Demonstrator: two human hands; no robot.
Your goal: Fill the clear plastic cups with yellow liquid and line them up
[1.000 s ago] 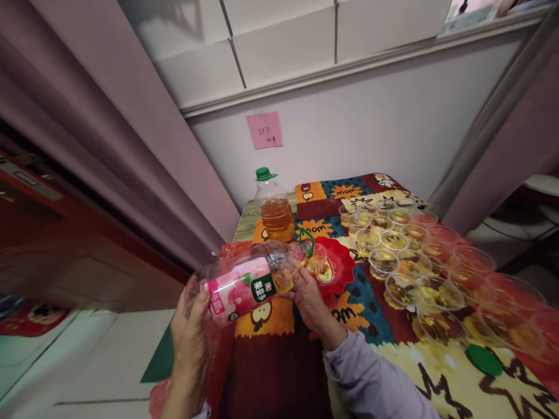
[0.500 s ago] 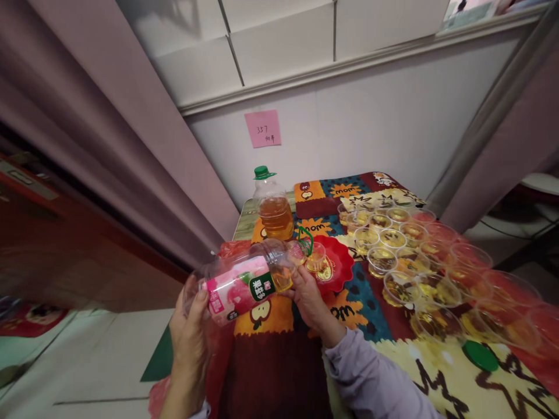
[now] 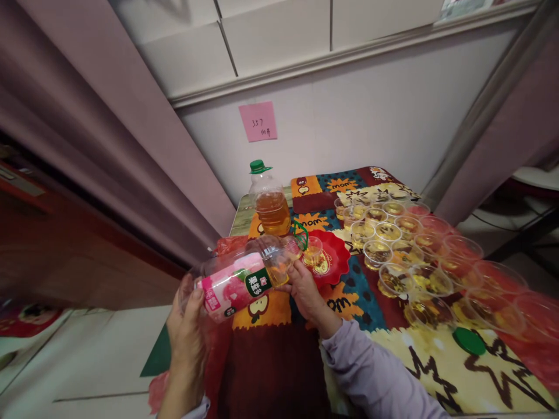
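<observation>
Both my hands hold a large clear juice bottle [image 3: 238,278] with a pink and green label, tipped on its side. My left hand [image 3: 188,326] grips its base end. My right hand [image 3: 303,286] is closed on its neck end. A little amber juice lies in the neck, whose mouth is over a small clear cup [image 3: 313,249] standing on a red plate [image 3: 335,256]. A green handle ring hangs at the neck.
A second juice bottle [image 3: 267,201] with a green cap stands behind. Several clear cups [image 3: 406,250] with amber juice cover the right of the patterned tablecloth [image 3: 437,372]. A loose green cap [image 3: 469,341] lies near the front. A pink note [image 3: 257,121] sticks on the wall.
The view has shifted slightly, so everything sits a little higher and to the left. The hands keep the bottle tipped over the cup in the same pose.
</observation>
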